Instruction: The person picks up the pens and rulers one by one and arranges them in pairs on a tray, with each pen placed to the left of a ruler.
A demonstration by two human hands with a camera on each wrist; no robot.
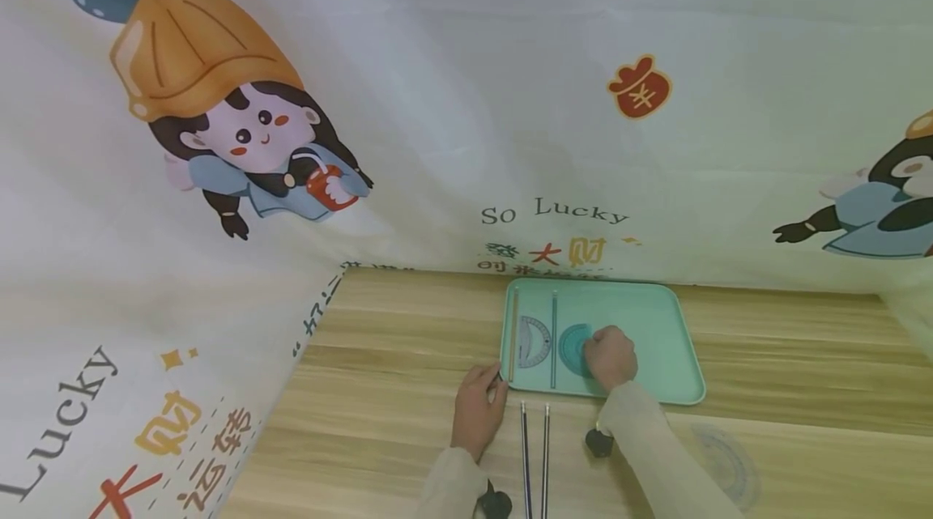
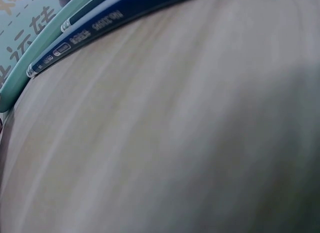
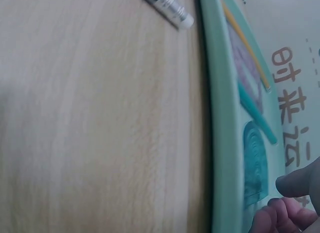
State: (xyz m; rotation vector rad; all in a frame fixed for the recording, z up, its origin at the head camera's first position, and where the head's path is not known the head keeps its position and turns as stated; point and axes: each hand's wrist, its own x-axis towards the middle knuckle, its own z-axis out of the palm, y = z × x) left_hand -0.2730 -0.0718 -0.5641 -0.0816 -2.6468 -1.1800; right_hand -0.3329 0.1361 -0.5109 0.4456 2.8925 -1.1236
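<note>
A mint-green tray (image 1: 663, 341) lies on the wooden table against the printed backdrop. In it are a yellow-orange pencil (image 1: 514, 333), a clear protractor (image 1: 535, 342), a teal pencil (image 1: 554, 341) and a teal protractor (image 1: 573, 349). My right hand (image 1: 611, 355) is over the tray with curled fingers at the protractor's straight edge. In the right wrist view, the thumb (image 3: 295, 182) stands apart from those fingertips, and whether they grip the protractor is unclear. My left hand (image 1: 479, 410) touches the tray's near left corner, its fingertips partly hidden.
Two dark blue pencils (image 1: 535, 462) lie side by side in front of the tray, their eraser ends towards it. Another clear protractor (image 1: 725, 466) lies on the table (image 1: 787, 389) at the near right, beside my right sleeve (image 1: 656, 446). Printed cloth (image 1: 437, 138) borders the table.
</note>
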